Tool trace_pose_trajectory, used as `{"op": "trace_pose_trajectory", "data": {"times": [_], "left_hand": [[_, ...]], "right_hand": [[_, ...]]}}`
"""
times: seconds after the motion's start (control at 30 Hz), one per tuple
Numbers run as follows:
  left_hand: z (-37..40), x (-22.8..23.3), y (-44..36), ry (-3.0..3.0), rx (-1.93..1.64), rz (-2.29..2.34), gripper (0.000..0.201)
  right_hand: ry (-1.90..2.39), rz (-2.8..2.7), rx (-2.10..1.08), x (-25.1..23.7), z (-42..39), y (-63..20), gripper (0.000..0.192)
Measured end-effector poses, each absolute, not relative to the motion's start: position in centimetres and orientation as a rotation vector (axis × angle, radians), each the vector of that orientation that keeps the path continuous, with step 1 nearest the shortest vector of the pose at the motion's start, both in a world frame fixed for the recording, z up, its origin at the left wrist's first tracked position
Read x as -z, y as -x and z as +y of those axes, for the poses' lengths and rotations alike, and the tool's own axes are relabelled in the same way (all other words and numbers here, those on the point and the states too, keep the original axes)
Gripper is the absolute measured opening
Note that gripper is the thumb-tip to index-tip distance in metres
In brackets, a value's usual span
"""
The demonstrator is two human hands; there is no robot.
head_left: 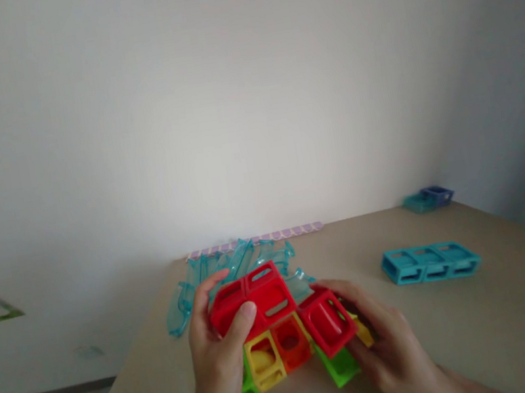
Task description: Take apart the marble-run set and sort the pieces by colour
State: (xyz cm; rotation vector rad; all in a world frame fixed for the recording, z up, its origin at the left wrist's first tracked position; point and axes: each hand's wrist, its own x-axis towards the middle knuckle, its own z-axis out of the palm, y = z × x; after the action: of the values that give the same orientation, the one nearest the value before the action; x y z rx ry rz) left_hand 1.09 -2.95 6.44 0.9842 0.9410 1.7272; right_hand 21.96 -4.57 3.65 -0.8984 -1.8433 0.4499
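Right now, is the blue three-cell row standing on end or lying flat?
Lying flat: the blue three-cell row rests lengthwise on the table, cells side by side.

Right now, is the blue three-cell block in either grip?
No: the blue block lies on the table, apart from the left hand and right hand.

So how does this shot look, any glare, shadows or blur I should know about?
In the head view, the wall is brightest mid-frame and dims toward the right; in the head view, a pale shine shows inside the red cube at the right hand; also in the head view, the far dark blue block looks soft.
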Motion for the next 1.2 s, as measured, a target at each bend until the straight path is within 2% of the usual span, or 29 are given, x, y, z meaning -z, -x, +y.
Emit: {"op": "trace_pose_trajectory", "data": {"times": [0.13,0.47,0.6,0.87,1.07,1.2], "left_hand": [[-2.1,-6.4,-0.3,-1.125,-1.64,0.947,0.07],[-0.6,-5.6,3.2,-1.551,-1.43,0.786,0.07],[-0.6,-5.6,3.6,-1.559,-1.366,0.715,0.071],[-0.9,-6.4,3.4,-1.706,-1.202,0.592,0.055],[-0.7,-5.5,3.2,-1.499,-1.302,0.62,0.056],[-0.5,-4.8,2.9,-1.346,-1.375,0.637,0.055]], "right_hand": [[0.892,-1.87,-0.395,-3.6,-4.5,-21.9,0.045],[0.844,-1.984,-0.272,-3.7,-4.9,-22.0,0.046],[0.835,-1.956,-0.337,-3.9,-4.8,-21.8,0.04],[0.951,-1.84,-0.549,-4.2,-5.1,-21.5,0.028],[0.908,-1.875,-0.533,-3.9,-5.4,-21.8,0.038],[0.921,-1.885,-0.317,-2.8,-5.6,-22.6,0.049]]}}
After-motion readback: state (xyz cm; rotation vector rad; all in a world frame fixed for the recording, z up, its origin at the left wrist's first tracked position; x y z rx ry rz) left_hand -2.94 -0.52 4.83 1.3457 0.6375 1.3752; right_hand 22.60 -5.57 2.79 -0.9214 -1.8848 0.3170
